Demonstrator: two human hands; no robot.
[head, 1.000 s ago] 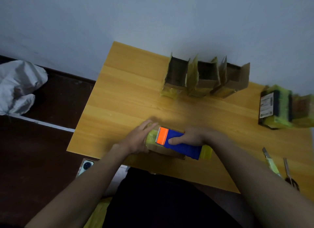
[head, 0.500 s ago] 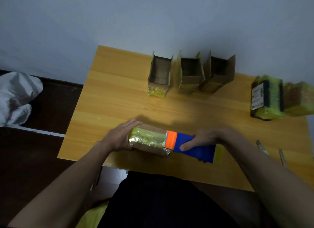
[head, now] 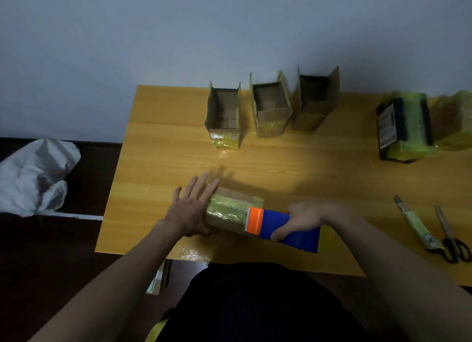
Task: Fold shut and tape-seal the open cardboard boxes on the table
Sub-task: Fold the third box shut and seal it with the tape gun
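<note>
Cardboard, wrapped on top with a shiny yellow-green tape, made the closed box (head: 233, 211) that lay near the front edge of the wooden table (head: 163, 163). The left hand (head: 190, 209) was laid flat against the left end of this box, with the fingers straight and spread, pointing away from the person; it held nothing, it only pressed the box. The right hand (head: 300, 220) was curled around the blue tape dispenser (head: 286, 229), with the thumb below and the fingers above the blue body. The dispenser was tilted, and its orange head with the toothed blade rested on the right end of the box top, on the taped strip. Behind this box, near the far edge of the table, three open boxes (head: 270, 106) stood in a row, their flaps upright and their brown insides visible; some yellow-green tape showed on their near sides. To the right of this row stood two packages (head: 408, 127) covered in the same tape, one with a white label. To the right of the closed box, a utility knife (head: 416, 224) and scissors (head: 450, 234) lay just beside each other on the table.
</note>
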